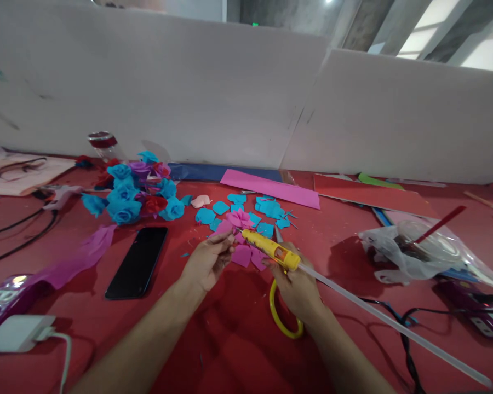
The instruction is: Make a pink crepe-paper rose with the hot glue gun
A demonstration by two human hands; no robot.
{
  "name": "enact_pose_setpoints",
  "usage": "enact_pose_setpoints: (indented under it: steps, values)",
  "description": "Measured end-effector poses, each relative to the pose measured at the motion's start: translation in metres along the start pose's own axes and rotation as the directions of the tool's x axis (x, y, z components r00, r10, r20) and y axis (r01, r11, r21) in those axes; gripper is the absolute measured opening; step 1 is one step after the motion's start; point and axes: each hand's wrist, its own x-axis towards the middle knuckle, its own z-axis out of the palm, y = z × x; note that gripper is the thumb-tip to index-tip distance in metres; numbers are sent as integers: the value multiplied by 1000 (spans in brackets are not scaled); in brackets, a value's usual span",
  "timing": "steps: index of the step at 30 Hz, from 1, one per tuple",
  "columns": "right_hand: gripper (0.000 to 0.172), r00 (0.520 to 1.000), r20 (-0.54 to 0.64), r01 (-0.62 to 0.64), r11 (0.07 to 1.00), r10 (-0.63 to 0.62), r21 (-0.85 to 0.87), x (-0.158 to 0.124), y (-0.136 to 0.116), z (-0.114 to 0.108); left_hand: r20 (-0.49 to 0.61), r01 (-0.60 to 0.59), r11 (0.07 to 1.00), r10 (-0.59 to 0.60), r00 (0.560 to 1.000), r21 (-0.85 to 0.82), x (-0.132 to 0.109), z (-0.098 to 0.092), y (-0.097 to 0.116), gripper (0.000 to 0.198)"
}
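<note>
Head view. The left hand [207, 264] is closed in a pinch on a pink petal [223, 226], lifting it just above the red table [230, 350]. This grip probably keeps the paper edge free and presented to the tool. The right hand [296, 287] is clamped around a yellow glue gun [271, 250]. Its nozzle points left at the petal and almost touches it. A long clear glue stick [394, 324] trails from the rear of the gun, over the table to the right.

The two hands are close together but do not touch. Pink pieces [242, 255] and blue petals [267, 208] lie just beyond the hands, apparently kept within reach. A black phone [137, 261] and a bunch of paper roses [131, 192] lie off to the left, away from the nozzle.
</note>
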Motion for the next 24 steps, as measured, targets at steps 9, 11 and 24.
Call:
enact_pose_setpoints:
  steps: [9,11,24]
  values:
    - [24,997,-16,-68,994,70,89,1,4,0,-15,48,993,-50,999,-105,1,-2,4,14]
    - [27,992,-30,-113,980,119,166,4,7,-5,-17,56,989,-59,998,-137,0,-1,6,13]
    - [28,861,-453,-428,813,233,-396,-38,68,-45,135,52,973,-22,991,-224,-3,-3,9,12]
